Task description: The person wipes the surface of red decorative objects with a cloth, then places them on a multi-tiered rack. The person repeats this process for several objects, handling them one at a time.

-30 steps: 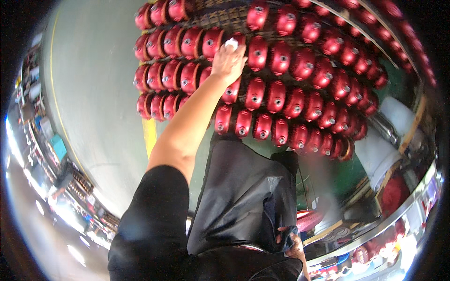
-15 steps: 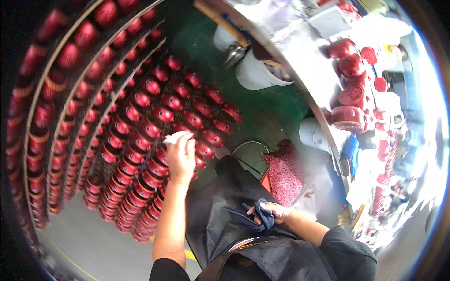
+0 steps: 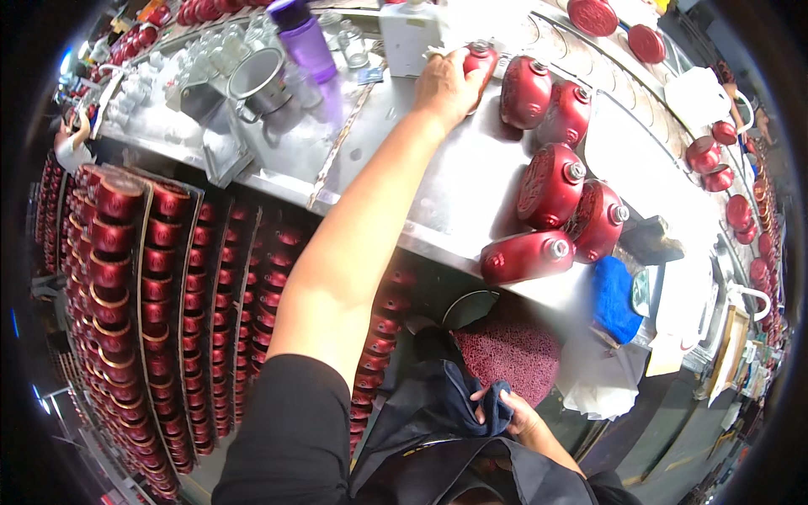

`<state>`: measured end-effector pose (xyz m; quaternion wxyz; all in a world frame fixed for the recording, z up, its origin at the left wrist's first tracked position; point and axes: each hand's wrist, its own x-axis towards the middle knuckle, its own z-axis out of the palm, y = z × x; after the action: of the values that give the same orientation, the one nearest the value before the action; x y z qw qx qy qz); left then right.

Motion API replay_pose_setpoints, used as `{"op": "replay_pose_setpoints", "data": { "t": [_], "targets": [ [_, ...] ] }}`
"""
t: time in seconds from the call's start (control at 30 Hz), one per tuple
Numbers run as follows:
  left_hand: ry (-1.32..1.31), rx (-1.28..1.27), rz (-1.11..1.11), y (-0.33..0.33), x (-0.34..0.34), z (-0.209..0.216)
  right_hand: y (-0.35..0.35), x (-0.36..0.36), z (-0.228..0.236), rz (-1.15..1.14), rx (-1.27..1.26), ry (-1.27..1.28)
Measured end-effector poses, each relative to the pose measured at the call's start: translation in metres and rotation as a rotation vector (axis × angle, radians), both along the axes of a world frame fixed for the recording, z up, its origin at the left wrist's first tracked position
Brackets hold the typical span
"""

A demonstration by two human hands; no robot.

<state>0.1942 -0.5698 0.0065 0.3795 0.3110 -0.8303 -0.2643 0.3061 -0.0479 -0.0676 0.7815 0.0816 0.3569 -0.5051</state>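
My left hand (image 3: 446, 86) reaches across the metal table, its fingers closed round a glossy red bottle (image 3: 482, 66) with a short silvery neck. The palm side and part of the bottle are hidden. Just right of it several similar red bottles stand or lean together, the closest being an embossed one (image 3: 523, 94). One red bottle (image 3: 528, 257) lies tilted at the table's near edge. Low in front of my body, my right hand (image 3: 520, 414) grips a bunched dark blue cloth (image 3: 497, 412) against my black apron.
Left on the table are a metal mug (image 3: 257, 82), a purple bottle (image 3: 307, 49) and small glass jars. A white box (image 3: 409, 38) stands behind my left hand. A blue cloth (image 3: 614, 300) lies at the right. Racks of red pieces (image 3: 160, 286) rise at the left; a pink speckled cushion (image 3: 509, 349) sits below the table.
My view has swung to the right toward the table. My left hand has left the rack of red pieces and now holds a red bottle. The right hand still keeps the dark blue cloth.
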Motion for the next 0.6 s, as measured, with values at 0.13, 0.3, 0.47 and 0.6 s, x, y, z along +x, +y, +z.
{"op": "replay_pose_setpoints", "data": {
  "t": [0.13,0.3,0.47,0.6],
  "targets": [
    [-0.118,0.117,-0.060,-0.043,-0.046,-0.028,0.014,-0.004,-0.009,-0.130,0.033,-0.055],
    [0.040,0.031,-0.197,-0.054,-0.057,-0.036,0.018,-0.008,-0.018,-0.148,0.008,-0.054],
    [0.232,0.087,-0.100,-0.043,-0.032,-0.037,0.000,-0.019,-0.008,-0.101,-0.020,-0.011],
    [0.674,0.643,-0.197,-0.032,0.024,-0.024,-0.033,-0.028,0.007,-0.066,-0.130,-0.125]
  ]
}}
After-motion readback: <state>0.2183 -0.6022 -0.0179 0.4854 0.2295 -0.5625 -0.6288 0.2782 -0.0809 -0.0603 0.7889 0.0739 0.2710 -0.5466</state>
